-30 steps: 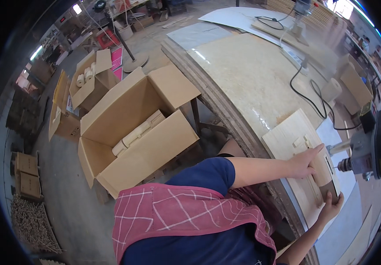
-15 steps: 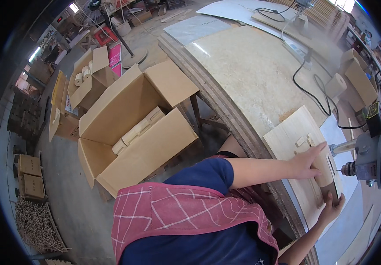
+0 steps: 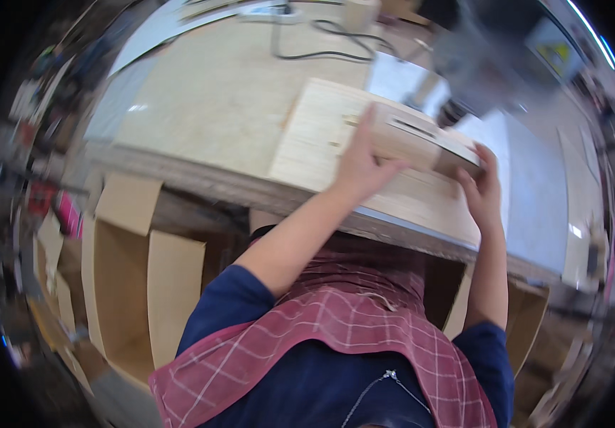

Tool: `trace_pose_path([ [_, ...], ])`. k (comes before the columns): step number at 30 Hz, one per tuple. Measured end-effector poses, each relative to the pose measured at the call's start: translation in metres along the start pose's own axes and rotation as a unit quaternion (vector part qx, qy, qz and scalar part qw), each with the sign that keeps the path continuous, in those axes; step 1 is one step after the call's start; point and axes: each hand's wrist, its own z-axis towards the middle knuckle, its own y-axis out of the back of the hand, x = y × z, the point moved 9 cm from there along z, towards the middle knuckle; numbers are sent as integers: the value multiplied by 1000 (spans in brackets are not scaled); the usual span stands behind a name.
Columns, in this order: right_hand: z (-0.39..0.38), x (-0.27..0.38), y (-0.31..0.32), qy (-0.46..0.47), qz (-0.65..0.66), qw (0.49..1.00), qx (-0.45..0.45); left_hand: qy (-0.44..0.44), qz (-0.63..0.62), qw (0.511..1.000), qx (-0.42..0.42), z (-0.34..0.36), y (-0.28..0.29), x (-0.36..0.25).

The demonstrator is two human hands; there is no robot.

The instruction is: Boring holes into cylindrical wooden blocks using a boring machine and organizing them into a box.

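Note:
A pale wooden block with a long narrow slot along its upper face lies on a flat wooden board. The block's right end is a darker brown. Around its left end, my left hand holds it with the thumb along the near side. My right hand grips the dark end between thumb and fingers. Just beyond the block is a drill chuck of a grey drilling machine, blurred; whether the bit touches the block I cannot tell.
The board rests on a worn workbench. A black cable winds across the bench's far side. Open cardboard boxes stand below the bench edge at the left, and another carton is at the lower right.
My view has swung right, bringing the bench and block toward the middle. Both hands still hold the block. The carton that held wooden pieces is now at the left, its contents out of sight.

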Motion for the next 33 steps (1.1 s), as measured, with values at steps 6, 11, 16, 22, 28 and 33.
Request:
trace_pose_path([
  [6, 12, 31, 38, 15, -131, 990, 42, 52, -39, 998, 24, -4, -7, -9],
  [11, 69, 121, 134, 165, 6, 970, -177, 52, -10, 998, 28, -6, -8, -14],
  [16, 123, 183, 125, 163, -60, 965, -198, 77, -10, 997, 25, -7, -9, -18],
  [22, 123, 196, 102, 127, -286, 936, -164, 67, -7, 997, 23, -6, -7, -17],
  [28, 123, 201, 100, 136, -356, 909, -169, 52, 9, 998, 26, -6, -9, -16],
  [33, 128, 199, 101, 164, -382, 895, -160, 84, -8, 995, 48, -8, -22, -16],
])
